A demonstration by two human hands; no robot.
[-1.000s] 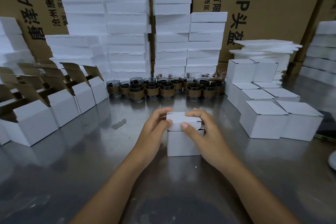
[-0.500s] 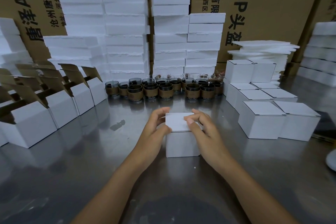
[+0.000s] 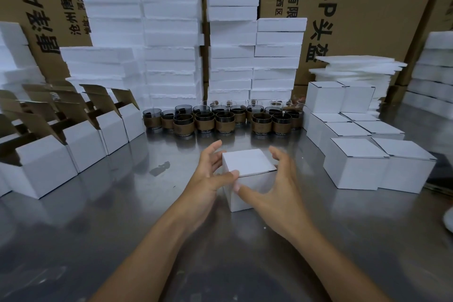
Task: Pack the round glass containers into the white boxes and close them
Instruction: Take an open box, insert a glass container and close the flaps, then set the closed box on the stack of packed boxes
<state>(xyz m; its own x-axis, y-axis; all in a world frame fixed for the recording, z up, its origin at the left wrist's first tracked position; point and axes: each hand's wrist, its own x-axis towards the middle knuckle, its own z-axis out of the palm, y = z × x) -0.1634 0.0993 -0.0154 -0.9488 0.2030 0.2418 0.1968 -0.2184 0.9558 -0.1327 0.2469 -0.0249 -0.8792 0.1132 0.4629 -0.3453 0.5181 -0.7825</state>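
Head view: half a second ago both hands were pressing the lid down. Now the lid lies flat, and the box point(image 3: 247, 163) has turned a corner toward the person. It looks closed, so this one is likely ready to join the finished ones.

The left hand point(image 3: 208, 179) is spread wide with its thumb on the box's near top edge. The right hand point(image 3: 274, 193) is equally splayed, thumb on the front face. Motion blur hides whether the fingers touch the far sides, so this is perhaps a loose cupping, not a firm grip.

Just beyond the fingertips stand the glass containers point(image 3: 225, 120). Open boxes point(image 3: 44, 169) wait left of the left hand, and closed boxes point(image 3: 355, 162) sit right of the right hand. The table point(image 3: 122, 216) is shiny metal, with foam stacks point(image 3: 171, 32) and cartons point(image 3: 367, 7) behind.
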